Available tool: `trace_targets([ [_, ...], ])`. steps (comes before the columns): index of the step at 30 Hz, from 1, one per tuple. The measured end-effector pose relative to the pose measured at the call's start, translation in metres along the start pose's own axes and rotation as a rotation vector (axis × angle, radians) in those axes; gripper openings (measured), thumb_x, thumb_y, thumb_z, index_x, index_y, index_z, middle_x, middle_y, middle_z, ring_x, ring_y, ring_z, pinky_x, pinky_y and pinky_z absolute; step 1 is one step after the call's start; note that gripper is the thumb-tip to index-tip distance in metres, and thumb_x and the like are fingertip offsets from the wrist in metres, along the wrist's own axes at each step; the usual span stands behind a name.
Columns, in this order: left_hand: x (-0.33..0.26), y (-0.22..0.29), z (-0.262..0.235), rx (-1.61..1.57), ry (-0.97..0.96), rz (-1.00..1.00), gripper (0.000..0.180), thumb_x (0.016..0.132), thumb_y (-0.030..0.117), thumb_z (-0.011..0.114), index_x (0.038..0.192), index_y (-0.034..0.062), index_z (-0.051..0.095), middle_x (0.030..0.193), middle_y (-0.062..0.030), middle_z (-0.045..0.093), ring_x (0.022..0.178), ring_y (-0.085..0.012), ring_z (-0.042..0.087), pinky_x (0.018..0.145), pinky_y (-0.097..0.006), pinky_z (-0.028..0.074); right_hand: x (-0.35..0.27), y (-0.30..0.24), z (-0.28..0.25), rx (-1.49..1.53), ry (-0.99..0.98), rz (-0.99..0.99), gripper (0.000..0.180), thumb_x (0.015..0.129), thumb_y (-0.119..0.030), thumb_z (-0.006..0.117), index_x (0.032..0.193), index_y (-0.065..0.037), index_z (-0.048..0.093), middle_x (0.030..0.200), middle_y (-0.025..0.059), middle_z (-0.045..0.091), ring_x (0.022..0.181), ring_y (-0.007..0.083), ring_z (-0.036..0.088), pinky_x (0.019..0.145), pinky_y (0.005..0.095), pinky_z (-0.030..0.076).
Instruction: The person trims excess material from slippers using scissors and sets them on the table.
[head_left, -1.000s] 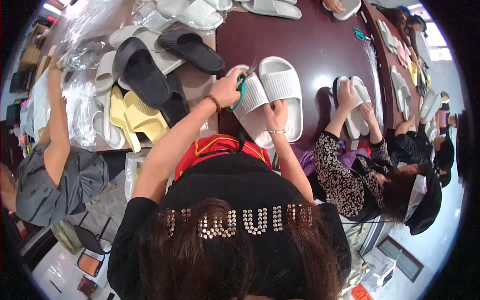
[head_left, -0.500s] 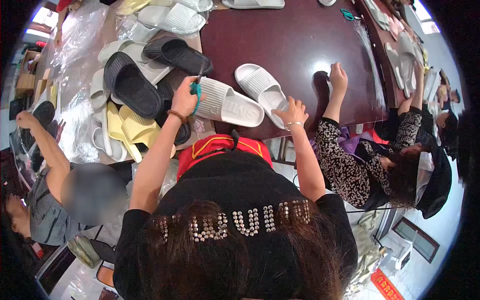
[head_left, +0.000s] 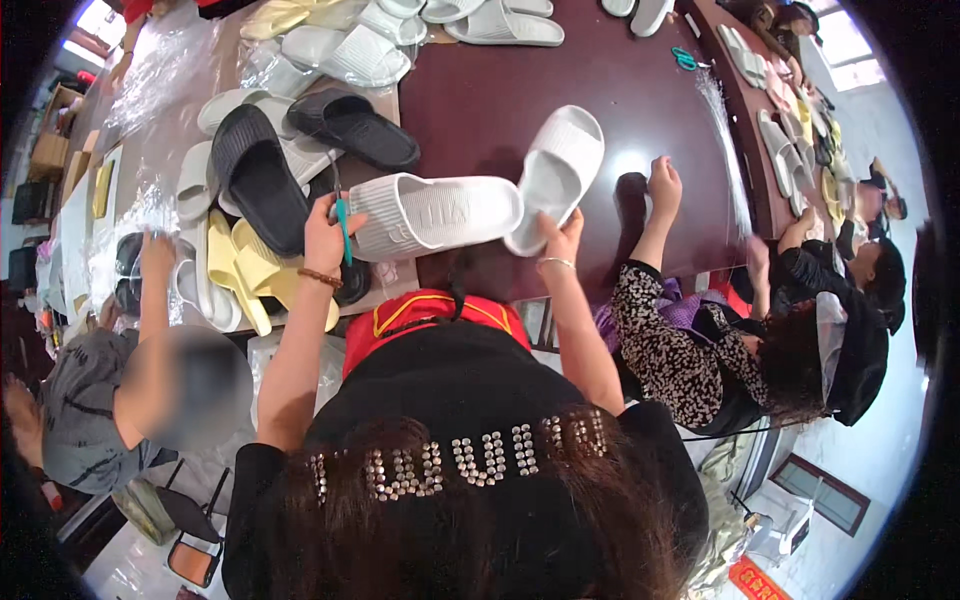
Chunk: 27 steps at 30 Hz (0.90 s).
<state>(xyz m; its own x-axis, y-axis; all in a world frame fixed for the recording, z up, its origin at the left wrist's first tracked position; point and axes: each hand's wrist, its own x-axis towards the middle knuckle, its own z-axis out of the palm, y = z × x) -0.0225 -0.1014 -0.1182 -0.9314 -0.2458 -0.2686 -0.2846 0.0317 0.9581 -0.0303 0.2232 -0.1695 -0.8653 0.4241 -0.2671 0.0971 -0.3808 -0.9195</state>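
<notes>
My left hand is closed round teal-handled scissors, their blades pointing away from me. Its fingers also meet the ribbed strap end of a light grey slide slipper, which lies crosswise in front of me. My right hand pinches the heel of a second light grey slipper, whose strap end points away to the right. The two slippers meet or overlap near my right hand. Just beyond my left hand are a black slipper and another black slipper.
Yellow slippers and several grey ones crowd the table's left side, beside clear plastic film. More grey slippers stand at the far edge. Another pair of scissors lies far right near clear strands. A co-worker's hand is at right.
My right hand has taken hold of the right slipper's heel, and that slipper has swung round to point right. The left slipper has turned slightly and shifted left with my left hand.
</notes>
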Motion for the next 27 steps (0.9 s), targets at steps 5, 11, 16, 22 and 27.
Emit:
trace_targets([
  [5,-0.006,0.004,0.026,-0.133,0.124,-0.082,0.045,0.062,0.004,0.07,0.102,0.0044,0.049,0.085,-0.0033,0.054,0.073,-0.0114,0.051,0.059,-0.025,0.044,-0.021,0.017,0.041,-0.108,-0.086,-0.166,0.069,0.066,0.007,0.058,0.123,-0.004,0.022,0.112,0.0111,0.041,0.102,0.0204,0.043,0.088,0.032,0.037],
  [11,-0.033,0.018,0.084,-0.675,-0.072,-0.438,0.029,0.07,-0.003,0.058,0.094,0.0053,0.044,0.084,-0.0086,0.051,0.067,-0.0233,0.054,0.052,-0.037,0.051,-0.044,0.025,0.075,-0.257,-0.297,-0.313,0.08,0.071,-0.001,0.055,0.131,-0.001,0.002,0.127,0.0205,0.03,0.116,0.0261,0.035,0.093,0.0322,0.031],
  [16,-0.039,0.022,0.089,-0.758,0.011,-0.443,0.028,0.071,-0.003,0.056,0.093,0.0026,0.04,0.09,-0.0129,0.049,0.074,-0.0262,0.054,0.06,-0.042,0.052,-0.04,-0.01,0.071,-0.215,-0.545,-0.2,0.082,0.067,0.0,0.051,0.133,-0.006,0.002,0.134,0.0159,0.021,0.122,0.0262,0.027,0.097,0.0309,0.026],
  [22,-0.041,0.026,0.096,-0.625,-0.028,-0.211,0.041,0.073,-0.002,0.057,0.105,0.0053,0.033,0.089,-0.0096,0.047,0.075,-0.0235,0.055,0.06,-0.037,0.053,-0.039,-0.013,0.079,0.124,-0.488,0.047,0.09,0.062,-0.008,0.064,0.132,-0.005,0.008,0.127,0.0116,0.027,0.118,0.0229,0.027,0.098,0.0332,0.024],
  [27,-0.047,0.031,0.092,-0.724,-0.141,-0.154,0.045,0.074,0.001,0.058,0.11,0.0051,0.032,0.086,-0.012,0.049,0.067,-0.02,0.056,0.057,-0.032,0.052,-0.034,-0.013,0.088,0.072,-0.136,-0.048,0.08,0.064,-0.012,0.069,0.125,-0.003,0.019,0.114,0.0125,0.038,0.107,0.0223,0.038,0.091,0.0344,0.031],
])
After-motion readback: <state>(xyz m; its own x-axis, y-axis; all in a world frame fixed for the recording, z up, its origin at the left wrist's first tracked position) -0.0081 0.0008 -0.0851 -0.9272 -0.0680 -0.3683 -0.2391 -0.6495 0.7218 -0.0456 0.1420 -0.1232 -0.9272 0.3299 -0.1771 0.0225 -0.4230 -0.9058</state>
